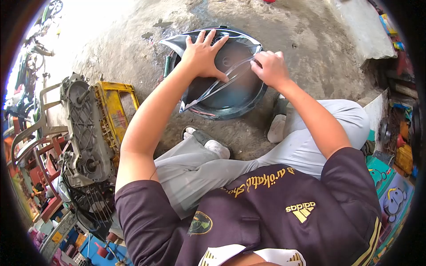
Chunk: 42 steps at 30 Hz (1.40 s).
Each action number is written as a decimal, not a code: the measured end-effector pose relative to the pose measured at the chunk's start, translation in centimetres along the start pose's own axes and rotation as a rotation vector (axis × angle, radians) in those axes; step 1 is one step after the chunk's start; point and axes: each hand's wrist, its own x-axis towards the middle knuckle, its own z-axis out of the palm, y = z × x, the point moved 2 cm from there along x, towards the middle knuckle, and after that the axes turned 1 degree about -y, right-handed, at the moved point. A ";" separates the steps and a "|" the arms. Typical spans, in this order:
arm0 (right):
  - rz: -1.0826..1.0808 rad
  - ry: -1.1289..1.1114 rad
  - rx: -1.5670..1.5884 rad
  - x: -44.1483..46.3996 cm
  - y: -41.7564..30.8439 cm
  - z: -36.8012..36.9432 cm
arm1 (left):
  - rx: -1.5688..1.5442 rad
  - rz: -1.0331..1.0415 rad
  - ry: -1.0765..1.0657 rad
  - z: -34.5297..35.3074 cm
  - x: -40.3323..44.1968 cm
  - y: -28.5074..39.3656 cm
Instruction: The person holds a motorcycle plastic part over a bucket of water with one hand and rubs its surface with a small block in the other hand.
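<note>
A dark glossy panel with a clear film edge (191,43) lies across a round black basin (222,113) on the concrete floor. Spread fingers of my left hand (204,55) press flat on the panel's dark surface, with the thumb near its lower edge. On the right, my right hand (270,68) has its fingers closed in a pinch on the clear strip at the panel's right end. The strip runs diagonally from there down to the panel's lower left tip. Cloudy liquid shows in the basin below the strip.
A metal engine casing (84,128) and a yellow crate (116,111) stand at the left, with metal frames beyond. My legs are folded below the basin. At the right are a concrete slab (368,33) and a box with a cartoon picture (392,199).
</note>
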 end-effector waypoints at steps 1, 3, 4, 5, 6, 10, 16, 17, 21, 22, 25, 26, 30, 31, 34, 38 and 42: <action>-0.013 -0.025 -0.006 0.1 -0.1 0.1 | -0.005 0.001 0.014 0.0 0.1 0.0; -0.117 -0.066 -0.001 -0.9 -2.1 0.6 | -0.009 -0.003 0.006 -0.1 0.2 0.1; -0.216 -0.107 0.011 -1.4 -3.6 0.7 | -0.009 -0.007 -0.009 -0.1 0.2 0.1; -0.236 -0.162 0.032 -1.6 -4.3 0.3 | -0.009 -0.007 -0.004 -0.2 0.3 0.1; -0.237 -0.161 0.033 -1.4 -3.9 0.3 | -0.013 -0.003 -0.001 -0.1 0.3 0.1; 0.070 -0.038 -0.012 -0.2 -0.4 0.6 | -0.009 0.002 0.023 -0.1 0.0 0.0; -0.193 -0.136 -0.005 -1.6 -4.0 0.2 | -0.006 -0.009 -0.001 -0.3 0.1 0.1; -0.193 -0.135 -0.002 -1.3 -3.1 0.3 | -0.004 -0.009 -0.003 -0.3 0.0 0.1; -0.020 0.002 -0.005 -0.4 -0.4 0.8 | -0.017 -0.005 0.021 -0.2 -0.2 0.0; -0.010 -0.006 -0.027 -0.5 -0.3 0.7 | -0.012 -0.008 0.015 -0.3 0.0 0.1; -0.201 -0.056 0.006 -2.1 -3.4 1.0 | -0.011 -0.013 -0.003 -0.3 0.1 0.1; -0.225 -0.111 -0.012 -2.1 -3.9 0.6 | -0.011 -0.012 -0.002 -0.4 0.2 0.2; 0.000 -0.113 0.070 -0.1 -0.2 -0.4 | -0.016 -0.015 0.016 -0.4 -0.1 0.2; 0.030 -0.072 0.084 -0.1 0.3 -0.4 | -0.014 -0.010 0.028 -0.3 -0.1 0.1; -0.029 -0.092 0.064 -0.6 -1.1 -0.1 | -0.009 -0.014 0.017 -0.1 0.1 0.1; -0.173 -0.109 0.066 -1.5 -2.8 0.3 | 0.015 -0.019 -0.035 -0.3 0.4 0.0; -0.006 -0.102 0.053 0.1 0.7 -0.1 | -0.005 -0.024 -0.015 -0.4 0.1 0.0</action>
